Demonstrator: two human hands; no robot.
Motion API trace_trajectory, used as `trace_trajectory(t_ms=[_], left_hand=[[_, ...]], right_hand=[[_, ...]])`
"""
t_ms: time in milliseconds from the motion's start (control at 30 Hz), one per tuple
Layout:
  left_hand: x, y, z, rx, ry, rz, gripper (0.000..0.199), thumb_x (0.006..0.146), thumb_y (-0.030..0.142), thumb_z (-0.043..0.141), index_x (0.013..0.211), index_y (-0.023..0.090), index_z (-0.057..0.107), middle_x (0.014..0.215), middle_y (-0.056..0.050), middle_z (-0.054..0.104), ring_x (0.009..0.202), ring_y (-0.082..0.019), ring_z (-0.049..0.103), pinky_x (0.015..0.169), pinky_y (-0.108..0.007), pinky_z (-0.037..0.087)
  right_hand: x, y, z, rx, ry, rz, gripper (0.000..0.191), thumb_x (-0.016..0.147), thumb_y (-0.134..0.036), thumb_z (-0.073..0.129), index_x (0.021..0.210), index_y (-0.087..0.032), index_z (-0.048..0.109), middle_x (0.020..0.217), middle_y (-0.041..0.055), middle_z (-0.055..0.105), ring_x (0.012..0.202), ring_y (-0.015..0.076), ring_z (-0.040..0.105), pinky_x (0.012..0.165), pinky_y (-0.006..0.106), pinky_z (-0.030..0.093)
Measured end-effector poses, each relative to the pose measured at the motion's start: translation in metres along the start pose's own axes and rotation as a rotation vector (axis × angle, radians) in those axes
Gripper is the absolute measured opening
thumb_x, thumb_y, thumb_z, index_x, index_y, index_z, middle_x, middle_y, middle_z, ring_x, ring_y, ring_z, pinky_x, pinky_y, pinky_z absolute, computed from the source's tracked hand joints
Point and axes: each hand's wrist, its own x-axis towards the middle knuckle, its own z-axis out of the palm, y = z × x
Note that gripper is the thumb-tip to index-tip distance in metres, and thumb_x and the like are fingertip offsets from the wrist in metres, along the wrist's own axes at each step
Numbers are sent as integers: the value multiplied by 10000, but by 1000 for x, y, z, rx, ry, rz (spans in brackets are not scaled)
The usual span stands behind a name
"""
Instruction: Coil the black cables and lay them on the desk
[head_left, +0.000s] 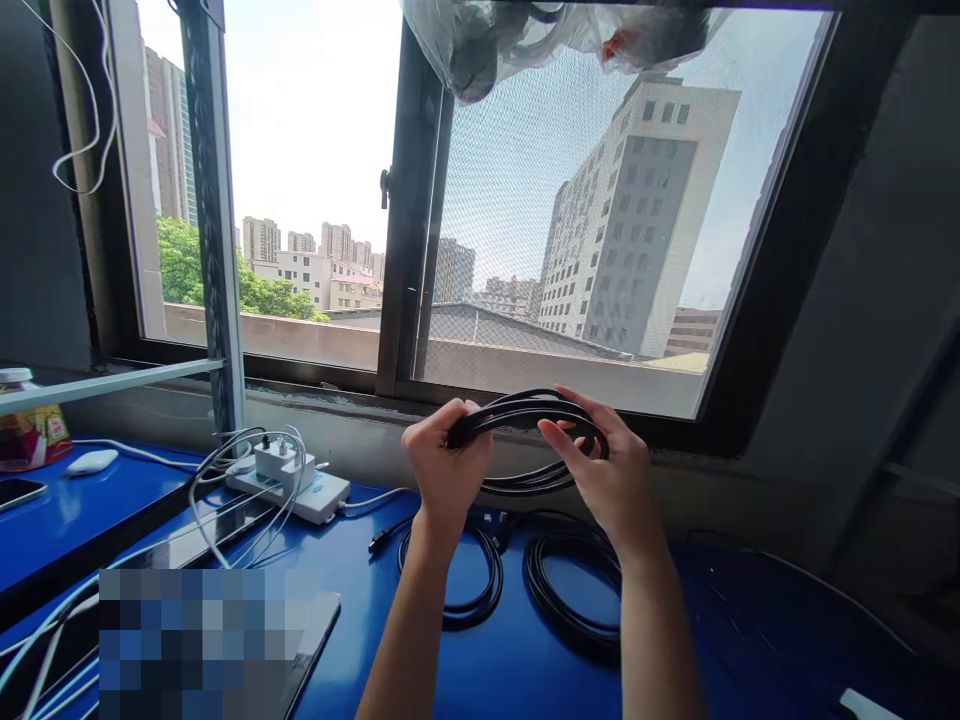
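Both hands hold up a coiled black cable [525,410] above the blue table, near the window sill. My left hand [450,455] is closed around the left end of the loops. At the right side of the coil, my right hand [607,470] grips the strands, with thumb in front and fingers partly hidden behind. Lower strands of the coil hang between the hands. Below lie a smaller black cable coil [495,600] with a plug at its left, and a thicker black cable coil [536,590], partly covered by my right forearm.
A white power strip [322,495] with adapters and tangled white cables is at the left on the blue table [367,640]. A dark flat device [319,630] lies in front. A metal shelf post [217,200] rises before the window. Plastic bags [487,50] hang overhead.
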Motion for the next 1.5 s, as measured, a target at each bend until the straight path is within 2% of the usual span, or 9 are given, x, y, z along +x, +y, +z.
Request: trace_trajectory(t_ms=[233, 400, 567, 767, 1000, 1100, 1200, 1333, 1500], left_hand=[[5, -11, -2, -97, 87, -182, 350, 640, 308, 508, 403, 211, 269, 397, 70, 231, 393, -52, 240, 395, -208, 176], [11, -17, -4, -269, 81, -416, 324, 634, 309, 519, 397, 226, 314, 284, 86, 267, 260, -42, 228, 321, -199, 151], [13, -14, -1, -368, 51, -655, 343, 663, 204, 498, 383, 219, 300, 260, 94, 240, 230, -29, 216, 292, -171, 139], [2, -16, 17, -420, 2, -761, 347, 714, 155, 484, 403, 204, 339, 256, 93, 266, 237, -24, 215, 278, -147, 146], [-19, 11, 40, -538, -42, -816, 330, 718, 159, 495, 425, 210, 351, 239, 94, 270, 237, -26, 179, 274, -150, 128], [-27, 24, 45, -596, -93, -805, 331, 707, 161, 500, 422, 211, 340, 246, 95, 264, 238, -26, 193, 280, -152, 134], [-29, 26, 48, -611, -130, -820, 338, 718, 159, 483, 417, 209, 336, 253, 90, 268, 243, -25, 197, 288, -150, 142], [-28, 17, 49, -585, -188, -891, 354, 731, 140, 449, 408, 211, 324, 263, 93, 239, 247, -29, 187, 286, -158, 139], [-24, 2, 49, -452, -268, -905, 392, 751, 138, 429, 403, 215, 268, 291, 96, 207, 247, -33, 198, 285, -169, 127]], right_hand=[[0, -2, 4, -134, 154, -12, 483, 695, -626, 622, 789, -172, 759, 685, 75, 666, 583, 167, 538, 504, 266, 421], [-3, -20, 0, -50, 43, 116, 472, 598, -638, 675, 584, -167, 691, 443, -13, 462, 429, 98, 375, 415, 234, 288], [-6, -34, 2, 64, -38, 253, 474, 579, -600, 676, 431, -173, 532, 406, -36, 370, 390, 61, 308, 393, 221, 233], [0, -26, -11, 111, -4, 414, 451, 457, -563, 709, 396, -188, 466, 432, -41, 348, 447, 66, 308, 403, 219, 210], [7, -27, -32, 338, 303, 599, 443, 255, -492, 802, 454, -184, 554, 448, -23, 501, 419, 81, 441, 393, 210, 331], [4, -27, -42, 412, 353, 554, 466, 288, -514, 812, 466, -195, 524, 414, -39, 465, 377, 91, 444, 357, 215, 327], [1, -26, -52, 377, 308, 469, 446, 364, -522, 815, 498, -191, 547, 435, -34, 477, 387, 94, 452, 359, 216, 336], [-1, -38, -55, 390, 89, 469, 477, 407, -592, 794, 578, -183, 618, 432, -30, 466, 390, 89, 430, 362, 215, 335], [-3, -52, -47, 422, -114, 409, 661, 540, -788, 576, 734, -166, 685, 594, 83, 641, 446, 127, 491, 366, 240, 374]])
